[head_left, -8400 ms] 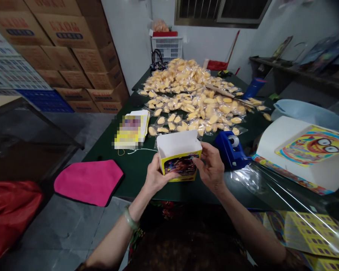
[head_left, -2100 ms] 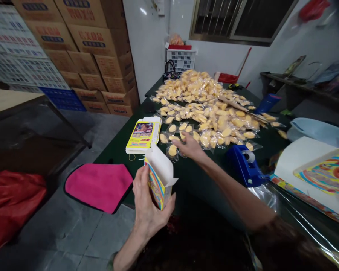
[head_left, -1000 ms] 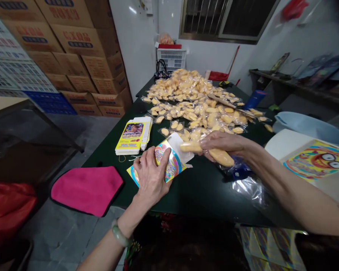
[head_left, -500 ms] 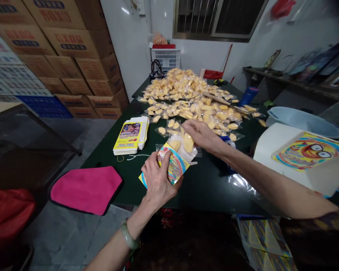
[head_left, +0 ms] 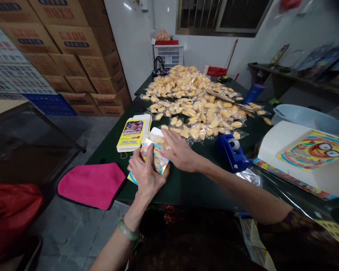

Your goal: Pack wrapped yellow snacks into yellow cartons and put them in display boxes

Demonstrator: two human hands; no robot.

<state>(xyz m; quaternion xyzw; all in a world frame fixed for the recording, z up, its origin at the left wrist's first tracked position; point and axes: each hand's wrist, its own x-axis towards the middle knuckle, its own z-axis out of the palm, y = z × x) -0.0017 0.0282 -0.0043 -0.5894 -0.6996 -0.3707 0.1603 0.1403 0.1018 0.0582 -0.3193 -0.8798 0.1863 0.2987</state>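
A small colourful carton (head_left: 158, 160) lies tilted in my left hand (head_left: 147, 171), whose fingers and thumb are wrapped round it. Its upper end stands open with a white flap up. My right hand (head_left: 180, 150) is at that mouth, fingers bent over a clear packet (head_left: 160, 140) of yellow pieces that sits partly inside; the fingertips are partly hidden. Just beyond the hands spreads a big heap of clear packets with yellow pieces (head_left: 194, 109). Left of the carton rests a stack of flattened yellow-and-white boxes (head_left: 132, 133).
A blue tape dispenser (head_left: 231, 152) stands right of my hands. Farther right are a white printed display box (head_left: 274, 146) and a pale blue basin (head_left: 310, 116). A pink cloth piece (head_left: 92, 186) hangs at the table's left edge. Brown cartons (head_left: 73, 39) are stacked back left.
The packet has gone deeper into the carton, pushed by my right hand. Both hands and the carton have shifted slightly left, and the view has turned a little. The tape dispenser is now uncovered.
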